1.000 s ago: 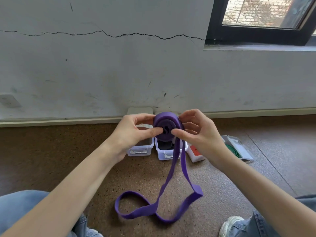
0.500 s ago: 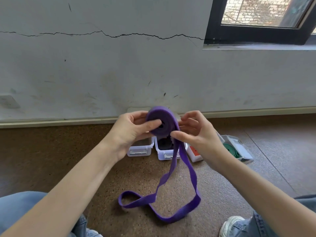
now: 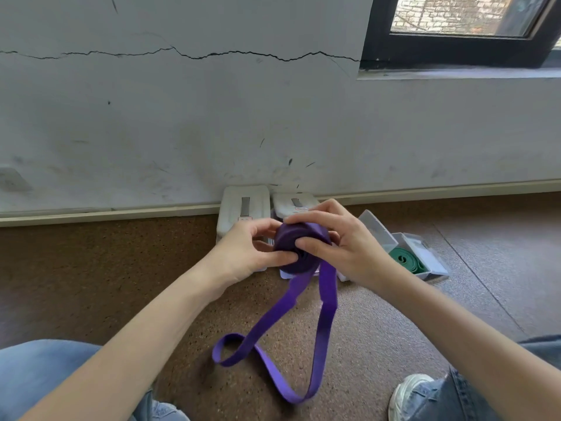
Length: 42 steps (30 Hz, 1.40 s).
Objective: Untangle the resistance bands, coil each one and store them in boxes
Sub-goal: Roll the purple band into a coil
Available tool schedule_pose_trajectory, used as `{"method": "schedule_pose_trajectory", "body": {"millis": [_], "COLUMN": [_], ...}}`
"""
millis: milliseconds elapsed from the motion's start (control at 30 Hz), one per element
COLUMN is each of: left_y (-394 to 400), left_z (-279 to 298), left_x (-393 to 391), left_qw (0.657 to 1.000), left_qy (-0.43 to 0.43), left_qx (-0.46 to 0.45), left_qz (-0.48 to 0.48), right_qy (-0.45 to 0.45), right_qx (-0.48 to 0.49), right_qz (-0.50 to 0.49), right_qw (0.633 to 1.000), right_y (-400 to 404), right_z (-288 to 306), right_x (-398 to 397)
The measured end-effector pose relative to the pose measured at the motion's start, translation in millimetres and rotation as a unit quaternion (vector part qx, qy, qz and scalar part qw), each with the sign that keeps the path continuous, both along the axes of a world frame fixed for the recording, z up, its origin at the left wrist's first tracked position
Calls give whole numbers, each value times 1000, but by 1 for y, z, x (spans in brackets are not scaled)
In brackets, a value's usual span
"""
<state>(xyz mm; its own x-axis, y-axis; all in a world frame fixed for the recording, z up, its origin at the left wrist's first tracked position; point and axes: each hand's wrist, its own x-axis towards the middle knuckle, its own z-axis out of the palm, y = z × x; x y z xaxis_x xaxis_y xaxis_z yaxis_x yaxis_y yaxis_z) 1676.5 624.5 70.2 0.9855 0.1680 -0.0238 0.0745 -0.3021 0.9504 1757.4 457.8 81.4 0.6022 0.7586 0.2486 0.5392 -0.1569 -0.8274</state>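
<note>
scuffed white wall (image 3: 182,123) with a long crack (image 3: 194,56), dark-framed window (image 3: 455,53) upper right, brown speckled floor (image 3: 91,268).

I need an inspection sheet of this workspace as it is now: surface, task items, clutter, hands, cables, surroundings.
Surface: brown speckled floor, bare.
Job's things: purple band partly coiled, its tail looping on the floor; green band coiled in an open box; more boxes behind the hands, contents hidden.
Clutter: nothing seen.
Grippers: left hand and right hand both pinch the purple coil.
Cables: nothing seen.
Surroundings: cracked wall, window.
</note>
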Motion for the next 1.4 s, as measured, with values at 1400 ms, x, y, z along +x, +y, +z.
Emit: {"method": "schedule_pose_trajectory", "body": {"millis": [1400], "left_y": [10], "left_z": [12], "left_x": [1], "left_qw": [999], "left_qy": [6], "left_qx": [-10], "left_qz": [-38], "right_qy": [42], "right_qx": [41], "right_qz": [-7], "right_qw": [998], "right_y": [-2], "right_z": [10], "right_x": [-1]}}
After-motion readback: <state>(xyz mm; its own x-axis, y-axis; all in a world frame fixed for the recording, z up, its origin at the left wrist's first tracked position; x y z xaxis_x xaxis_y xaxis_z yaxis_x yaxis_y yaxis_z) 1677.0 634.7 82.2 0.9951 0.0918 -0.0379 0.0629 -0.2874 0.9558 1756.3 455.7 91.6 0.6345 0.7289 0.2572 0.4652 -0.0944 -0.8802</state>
